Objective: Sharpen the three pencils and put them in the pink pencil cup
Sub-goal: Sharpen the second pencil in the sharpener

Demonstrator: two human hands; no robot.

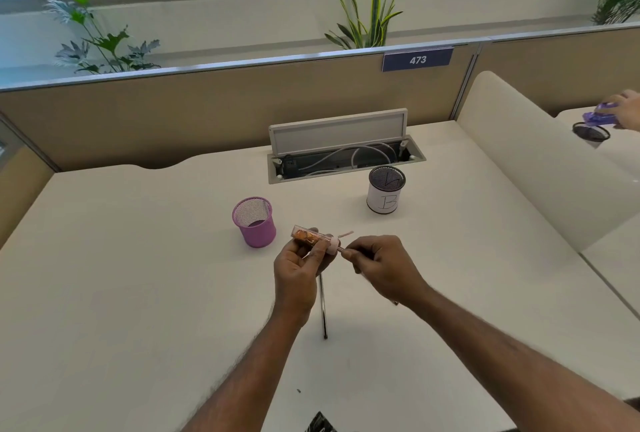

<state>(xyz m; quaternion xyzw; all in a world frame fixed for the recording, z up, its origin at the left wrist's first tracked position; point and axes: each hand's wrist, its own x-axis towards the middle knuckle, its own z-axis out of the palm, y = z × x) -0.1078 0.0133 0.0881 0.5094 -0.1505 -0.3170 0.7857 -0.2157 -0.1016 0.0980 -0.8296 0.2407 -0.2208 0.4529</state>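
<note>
A sharpener (309,237) is gripped by the left hand (298,268); a pencil (342,250), pinched in the right hand (381,265), is set into its end. The pink pencil cup (260,234) is placed just left.

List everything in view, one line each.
pink pencil cup: 1, pink mesh, upright on desk, centre
sharpener: 1, clear with pink cap, in left hand
held pencil: 1, colour unclear, at sharpener mouth
loose pencil: 1, dark, flat on desk below left hand
black cup: 1, black mesh, white B label, desk rear right
cable tray: 1, grey, lid open, desk rear
plants: 3, green, behind partition
left hand: 1, grips sharpener
right hand: 1, pinches held pencil
</note>
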